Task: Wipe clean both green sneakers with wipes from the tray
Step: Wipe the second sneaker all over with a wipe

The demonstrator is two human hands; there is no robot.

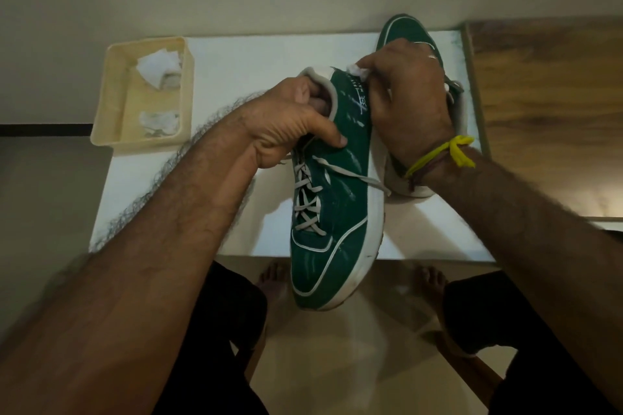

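Head view, left hand: we are gripping the held sneaker (pixel 337 199) with our left hand (pixel 286 121), fingers curled into the collar and thumb lying across the green side panel.
Head view, right hand: our right hand (pixel 409 101) is pinching a crumpled wipe (pixel 358 70) against the heel end of that panel.
Held sneaker: it is tilting over the table (pixel 236 77) near its front edge, the toe overhanging toward us.
Long axis: it is running from the heel, farther out, to the toe, nearest us, so we are judging the coming stroke as a pull toward the toe; the right hand is the nearer one.
Second sneaker (pixel 408 34): it is lying at the table's far right corner, behind our right hand.
Tray (pixel 111 84): it is sitting at the far left corner, holding two crumpled wipes.
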